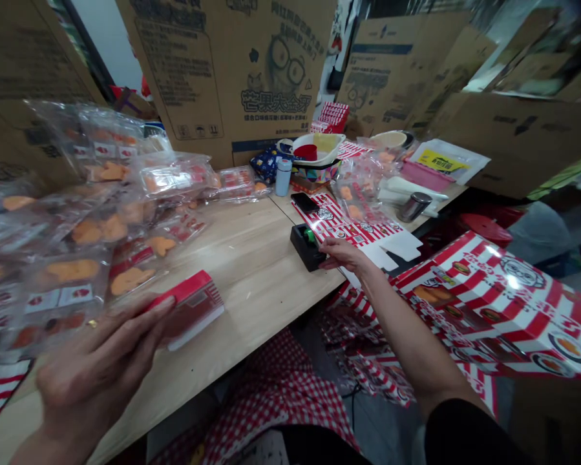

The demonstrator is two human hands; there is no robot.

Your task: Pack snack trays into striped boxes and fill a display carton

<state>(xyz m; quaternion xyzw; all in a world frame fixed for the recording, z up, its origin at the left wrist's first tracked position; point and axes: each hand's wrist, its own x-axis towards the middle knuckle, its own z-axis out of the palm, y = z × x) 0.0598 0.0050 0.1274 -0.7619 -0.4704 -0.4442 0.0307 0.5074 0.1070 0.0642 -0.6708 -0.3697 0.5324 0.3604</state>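
My left hand is closed around a small red box with a clear, see-through side and striped edge, held tilted over the near part of the table. At the table's front edge sits a black tape dispenser with a green roll core inside. My right hand reaches to its near right end, thumb and fingers pinched together there. Whatever lies between those fingertips is too small to make out. Just behind the dispenser, a flat red-and-white striped carton lies under a dark phone.
Clear packs of orange pieces pile up on the left. A blue bottle, a white basket and a metal cup stand farther back. Large cardboard boxes wall the rear; a big striped box is at right.
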